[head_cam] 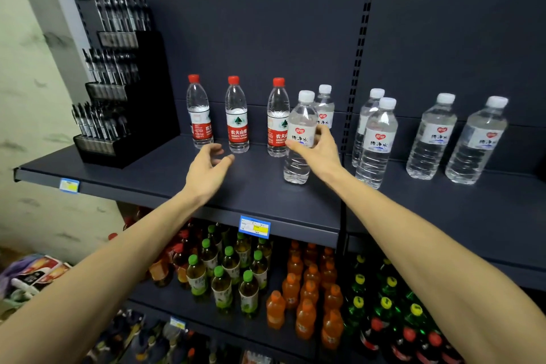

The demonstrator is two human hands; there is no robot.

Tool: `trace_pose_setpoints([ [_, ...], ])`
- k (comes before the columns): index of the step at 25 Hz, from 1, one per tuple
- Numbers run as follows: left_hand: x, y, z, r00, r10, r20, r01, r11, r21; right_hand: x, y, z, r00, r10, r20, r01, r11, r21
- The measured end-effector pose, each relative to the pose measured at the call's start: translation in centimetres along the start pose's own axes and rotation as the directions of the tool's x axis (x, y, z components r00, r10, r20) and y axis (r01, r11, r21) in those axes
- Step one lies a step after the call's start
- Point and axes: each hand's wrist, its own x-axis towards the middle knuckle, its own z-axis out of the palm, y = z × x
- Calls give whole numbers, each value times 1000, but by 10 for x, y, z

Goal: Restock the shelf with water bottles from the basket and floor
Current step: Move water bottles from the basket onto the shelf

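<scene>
**Placing a white-capped bottle on the upper shelf**

Right hand point(317, 151) is wrapping its fingers round the label band of a white-capped water bottle point(299, 139), standing at the front of the shelf point(165, 177). The bottle's base appears to be touching the shelf surface; it is leaning slightly to the left, so I am judging it as being set down rather than lifted. Left hand point(208, 167) is hovering just above the shelf, fingers loosely curled, holding nothing, in front of the red-capped bottles.

Three red-capped bottles point(236, 115) are standing in a spaced row at the back. A second white-capped bottle point(325, 106) is standing directly behind the held one. Further right, more white-capped bottles point(378, 139) are standing in loose pairs and singles. A black pen display point(118, 91) is occupying the left end. Coloured drink bottles point(233, 275) are filling the shelf below.

Step in hand, as judged: seating this bottle in line in front of its match. Next move is calling for straightening it upright, letting go without tipping it against the nearest red-capped bottle just beside it, then going back for more stock. Neither basket nor floor stock is showing clearly in view.
</scene>
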Motion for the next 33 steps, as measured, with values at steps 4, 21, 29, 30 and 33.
trace_pose_setpoints([
  [4, -2, -6, 3, 1000, -16, -21, 16, 1000, 23, 8, 14, -13, 996, 34, -77, -35, 999, -18],
  [21, -12, -29, -21, 984, -43, -175, 52, 997, 48, -33, -55, 25, 821, -455, -345, 377, 886, -271],
  [29, -51, -66, -90, 899, -93, -428, 157, 981, 116, -114, -47, 191, 922, -223, 316, 223, 974, 34],
  [30, -58, -72, -99, 894, -102, -437, 176, 976, 132, -121, -45, 207, 917, -199, 347, 191, 980, 55],
  [33, -83, -106, -128, 842, -174, -510, 280, 950, 138, -151, -41, 257, 882, -158, 444, 117, 986, 118],
])
